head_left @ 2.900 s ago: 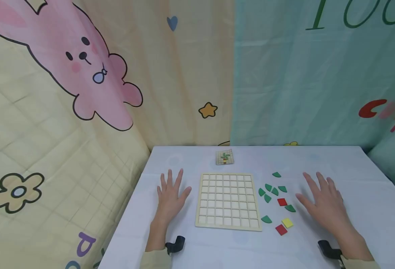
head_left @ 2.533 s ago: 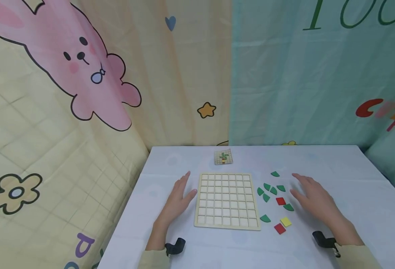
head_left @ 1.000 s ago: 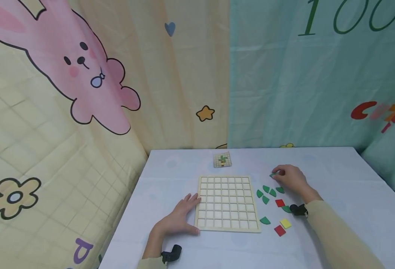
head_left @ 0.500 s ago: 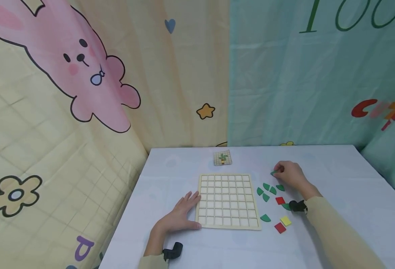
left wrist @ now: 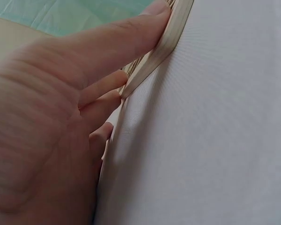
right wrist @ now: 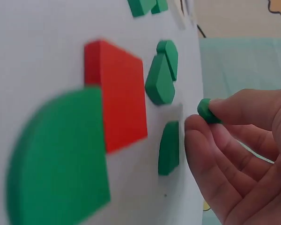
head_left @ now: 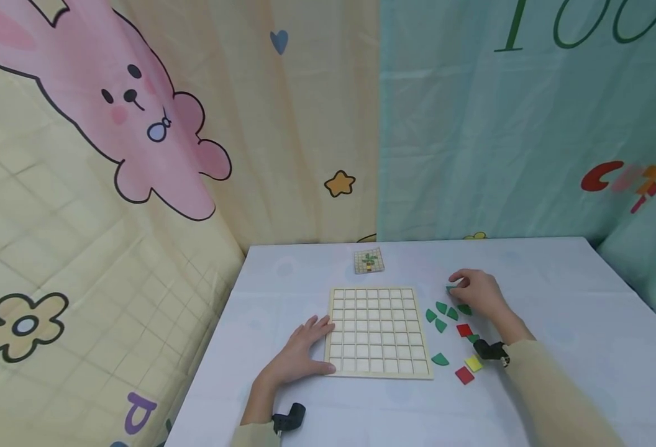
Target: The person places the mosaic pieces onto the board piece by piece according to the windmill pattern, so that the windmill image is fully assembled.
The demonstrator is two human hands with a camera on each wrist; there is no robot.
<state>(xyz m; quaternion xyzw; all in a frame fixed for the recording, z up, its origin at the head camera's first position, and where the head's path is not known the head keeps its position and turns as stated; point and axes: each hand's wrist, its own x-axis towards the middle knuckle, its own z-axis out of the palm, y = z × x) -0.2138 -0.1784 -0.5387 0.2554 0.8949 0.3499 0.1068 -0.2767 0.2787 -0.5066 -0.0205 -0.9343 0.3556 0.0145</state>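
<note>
Clock positions are taken about the centre of the grid board (head_left: 373, 329), which lies flat on the white table (head_left: 389, 406). The right hand (head_left: 479, 292), at 2 o'clock, is nearly closed at thumb and forefinger, which pinch one green piece (right wrist: 206, 110) between their tips; its other fingers are bent loosely. The left hand (head_left: 299, 352), near 9 o'clock, has its fingers spread, their tips touching the board's left rim, and its thumb at the lower-left corner. Printed writing: the green numerals "100" (head_left: 557, 28) stand on the blue-green curtain (head_left: 473, 136) at 1 o'clock; the coloured lettering (head_left: 621, 177) at 2 o'clock is slanted and possibly begins with a red C. Count of pieces: eight green in all, one held and seven loose green pieces (head_left: 440, 359) on the table between 2 and 4 o'clock; two red squares (head_left: 464, 375), at 3 and 4 o'clock; one yellow square (head_left: 474, 364), between the hours of 3 and 4, just above the lower red. The green piece just below the upper red square is partly hidden by the right wrist's black camera (head_left: 490, 351). One small pattern card (head_left: 369, 261) lies at 12 o'clock, beyond the single board.
</note>
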